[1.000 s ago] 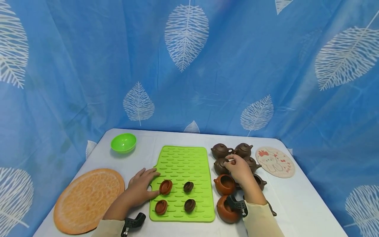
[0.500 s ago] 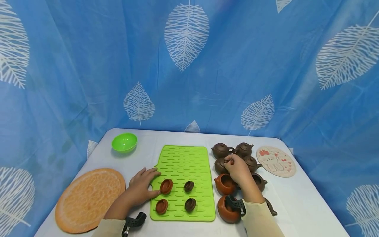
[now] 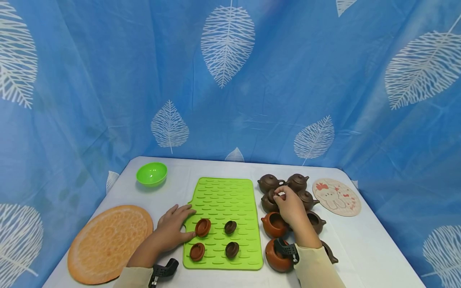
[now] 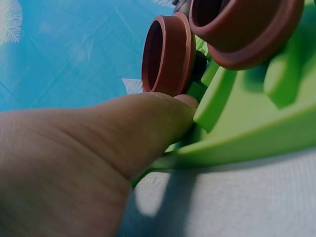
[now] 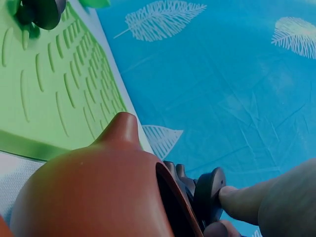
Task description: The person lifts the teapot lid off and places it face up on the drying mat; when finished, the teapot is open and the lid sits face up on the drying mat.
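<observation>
My right hand (image 3: 292,208) pinches a dark brown teapot lid (image 5: 210,195) by its edge and knob. The lid stands tilted over the dark teapot (image 3: 268,204) in the second row. Two lidless reddish teapots (image 3: 269,229) sit nearer me, one filling the lower right wrist view. My left hand (image 3: 171,230) rests at the left edge of the green mat (image 3: 225,196), fingers spread. Beside its thumb, a reddish lid (image 3: 203,227) lies upturned. Another reddish lid (image 3: 197,252) and two dark lids (image 3: 232,250) also lie on the mat.
Lidded dark teapots (image 3: 269,183) stand at the back of the cluster; an open dark teapot (image 3: 317,222) is partly behind my right forearm. A green bowl (image 3: 151,174) is back left, a round orange mat (image 3: 109,244) front left, and a rabbit-print mat (image 3: 335,198) right.
The dark lid in my right hand has risen and tipped at the teapot's mouth, with my fingers lifting slightly. My left hand stays where it was.
</observation>
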The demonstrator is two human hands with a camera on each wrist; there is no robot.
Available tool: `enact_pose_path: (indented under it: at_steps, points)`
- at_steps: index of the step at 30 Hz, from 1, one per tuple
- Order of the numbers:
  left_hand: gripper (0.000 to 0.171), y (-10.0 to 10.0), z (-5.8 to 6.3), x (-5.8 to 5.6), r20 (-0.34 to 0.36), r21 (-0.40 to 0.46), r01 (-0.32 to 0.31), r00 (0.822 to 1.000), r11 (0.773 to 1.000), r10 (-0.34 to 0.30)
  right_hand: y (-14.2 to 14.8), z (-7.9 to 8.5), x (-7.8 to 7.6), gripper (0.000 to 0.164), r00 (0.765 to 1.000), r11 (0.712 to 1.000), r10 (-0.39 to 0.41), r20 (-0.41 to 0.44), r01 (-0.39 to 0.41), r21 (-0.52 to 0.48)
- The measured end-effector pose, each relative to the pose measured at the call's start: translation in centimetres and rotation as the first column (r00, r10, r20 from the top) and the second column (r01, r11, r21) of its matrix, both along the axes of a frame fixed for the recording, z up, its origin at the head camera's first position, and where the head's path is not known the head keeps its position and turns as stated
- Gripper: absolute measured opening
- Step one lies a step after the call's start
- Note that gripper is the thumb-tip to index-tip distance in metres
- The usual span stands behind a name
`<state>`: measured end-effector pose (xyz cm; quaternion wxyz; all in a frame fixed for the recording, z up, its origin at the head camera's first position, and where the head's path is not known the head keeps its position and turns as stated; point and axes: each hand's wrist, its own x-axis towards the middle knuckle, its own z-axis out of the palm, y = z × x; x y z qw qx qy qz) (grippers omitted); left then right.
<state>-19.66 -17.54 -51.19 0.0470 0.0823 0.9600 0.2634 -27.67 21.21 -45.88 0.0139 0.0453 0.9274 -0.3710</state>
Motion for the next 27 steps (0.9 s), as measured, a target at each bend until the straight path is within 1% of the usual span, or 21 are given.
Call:
enact_pose_path:
  at_steps: [4, 6, 8, 9, 10, 12, 14, 17, 19, 20, 21, 24, 27]
  points:
    - [0.07, -0.03, -0.01, 0.01, -0.004, 0.005, 0.003, 1.0, 1.0, -0.003, 0.01, -0.13, -0.13, 0.019, 1.0, 0.999, 0.011, -0.004, -0.011, -0.049]
    - [0.07, -0.05, -0.05, 0.02, -0.006, 0.007, 0.004, 1.0, 1.0, -0.004, 0.02, -0.19, -0.19, 0.019, 1.0, 0.992, 0.012, 0.007, -0.011, -0.126]
    - [0.07, -0.05, -0.1, 0.04, -0.007, 0.007, 0.004, 1.0, 1.0, -0.004, 0.07, -0.24, -0.27, 0.02, 1.0, 0.971, 0.019, 0.021, -0.013, -0.241]
    - [0.07, -0.05, -0.12, 0.04, -0.007, 0.007, 0.003, 1.0, 1.0, -0.003, 0.1, -0.24, -0.32, 0.021, 0.999, 0.953, 0.021, 0.028, -0.012, -0.301]
    - [0.07, -0.05, -0.15, 0.04, -0.007, 0.008, 0.002, 1.0, 1.0, -0.002, 0.13, -0.24, -0.35, 0.023, 0.999, 0.93, 0.028, 0.037, -0.012, -0.367]
    - [0.07, -0.05, -0.19, 0.04, -0.005, 0.008, 0.0, 1.0, 1.0, 0.0, 0.2, -0.21, -0.38, 0.025, 0.997, 0.87, 0.047, 0.06, -0.011, -0.493]
    - [0.07, -0.04, -0.21, 0.03, -0.003, 0.012, -0.002, 1.0, 1.0, 0.002, 0.28, -0.18, -0.41, 0.028, 0.994, 0.801, 0.062, 0.089, 0.004, -0.599]
    - [0.07, -0.04, -0.21, 0.01, 0.001, 0.014, -0.002, 1.0, 1.0, 0.002, 0.46, -0.26, -0.47, 0.03, 0.986, 0.694, 0.083, 0.143, 0.046, -0.719]
    - [0.07, -0.05, -0.19, 0.0, 0.002, 0.014, -0.002, 1.0, 1.0, 0.002, 0.55, -0.39, -0.57, 0.03, 0.982, 0.642, 0.085, 0.169, 0.076, -0.763]
    - [0.07, -0.06, -0.19, -0.01, 0.002, 0.012, -0.002, 1.0, 1.0, 0.002, 0.58, -0.46, -0.6, 0.03, 0.98, 0.625, 0.089, 0.175, 0.082, -0.776]
    - [0.07, -0.06, -0.19, -0.01, 0.001, 0.012, -0.002, 1.0, 1.0, 0.002, 0.6, -0.51, -0.62, 0.03, 0.98, 0.616, 0.089, 0.181, 0.089, -0.783]
    - [0.07, -0.07, -0.15, -0.02, 0.001, 0.013, 0.0, 1.0, 1.0, 0.0, 0.61, -0.64, -0.68, 0.028, 0.98, 0.604, 0.081, 0.184, 0.098, -0.791]
    - [0.07, -0.07, -0.15, -0.06, -0.001, 0.015, 0.002, 1.0, 1.0, -0.002, 0.65, -0.66, -0.67, 0.028, 0.98, 0.603, 0.075, 0.182, 0.101, -0.791]
